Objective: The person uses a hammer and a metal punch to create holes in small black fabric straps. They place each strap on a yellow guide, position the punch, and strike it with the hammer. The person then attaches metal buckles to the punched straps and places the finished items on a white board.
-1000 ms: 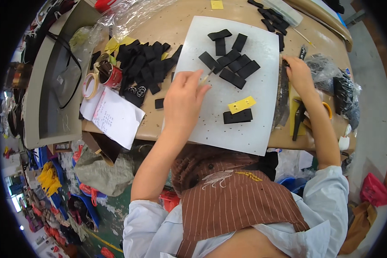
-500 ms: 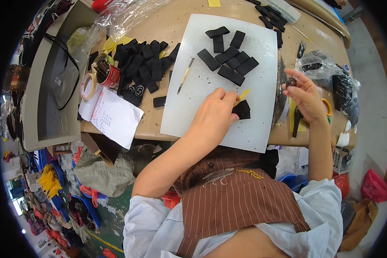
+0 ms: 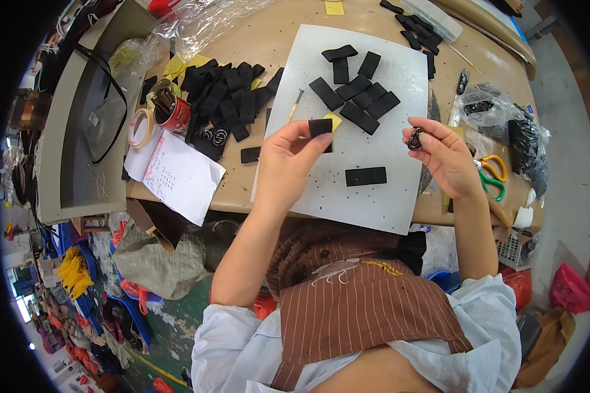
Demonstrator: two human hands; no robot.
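My left hand (image 3: 288,160) is raised over the left part of a pale grey board (image 3: 380,206). Its thumb and fingers pinch a black fabric strip (image 3: 320,127), with a yellow slip (image 3: 335,120) showing just behind. Over the board's right edge, the fingertips of my right hand (image 3: 451,160) close on a small dark, shiny, ring-like thing (image 3: 414,138), too small to name surely. One black strip (image 3: 366,177) lies flat on the board between my hands. Farther up, several more black strips (image 3: 360,118) lie loosely grouped. A thin pointed tool (image 3: 296,105) rests at the board's left, partly hidden by my left hand.
Left of the board is a heap of black strips (image 3: 219,95), with a red can (image 3: 177,118), a tape roll (image 3: 139,128) and a notepad (image 3: 180,177). On the right are scissors (image 3: 495,177) with orange and green handles and clear plastic bags (image 3: 495,105).
My left hand has lifted and moved left with a black strip, uncovering another strip lying on the board. My right hand has come left and slightly nearer, exposing the scissors.
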